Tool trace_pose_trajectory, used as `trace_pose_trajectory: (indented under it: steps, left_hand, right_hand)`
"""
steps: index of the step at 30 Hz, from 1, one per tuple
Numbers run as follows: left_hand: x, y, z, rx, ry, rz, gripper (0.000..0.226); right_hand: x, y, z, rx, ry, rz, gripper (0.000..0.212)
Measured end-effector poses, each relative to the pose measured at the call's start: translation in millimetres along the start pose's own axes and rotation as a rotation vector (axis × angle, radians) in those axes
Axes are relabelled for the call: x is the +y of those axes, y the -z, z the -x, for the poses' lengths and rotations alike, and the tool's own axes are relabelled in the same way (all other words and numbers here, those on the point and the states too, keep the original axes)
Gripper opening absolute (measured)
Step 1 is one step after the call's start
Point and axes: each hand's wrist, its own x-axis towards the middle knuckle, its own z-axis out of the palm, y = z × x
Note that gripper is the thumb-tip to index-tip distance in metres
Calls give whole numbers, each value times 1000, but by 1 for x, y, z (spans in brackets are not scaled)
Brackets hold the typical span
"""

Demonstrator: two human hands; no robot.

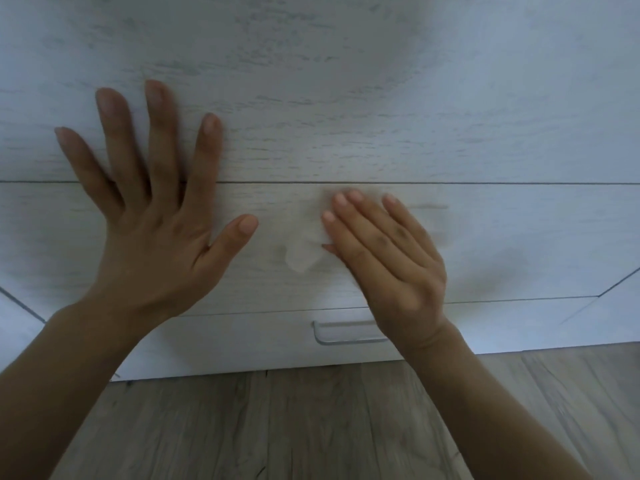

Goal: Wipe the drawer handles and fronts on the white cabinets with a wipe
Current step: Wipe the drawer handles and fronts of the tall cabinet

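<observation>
Right hand, fingers pressed together, presses a wipe against the drawer front. Left hand, fingers spread, lies flat on the same front.

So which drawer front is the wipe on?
The middle front, above the bottom drawer with the handle; the right hand presses the wipe flat there.

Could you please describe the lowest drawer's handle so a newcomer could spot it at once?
Find the white wood-grain cabinet and follow it down to the lowest drawer front, above the grey-brown wooden floor. There a slim silvery bar handle lies horizontally, its right end hidden behind the right hand's wrist. Its rounded metallic outline stands out from the flat grained panels.
</observation>
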Motion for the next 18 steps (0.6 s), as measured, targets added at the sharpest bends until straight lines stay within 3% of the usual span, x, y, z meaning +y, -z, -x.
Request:
trace_pose_trajectory:
  steps: [7, 12, 18]
  left_hand:
    - [0, -1, 1, -14, 11, -3, 66]
    - [-2, 1, 1, 4, -10, 2, 67]
    - [-2, 1, 1, -7, -6, 12, 67]
  right_hand:
    - [14, 14, 10, -8, -50, 57, 26]
    - [-9, -16, -10, 0, 45, -12, 25]
    - [23, 19, 12, -41, -1, 57, 27]
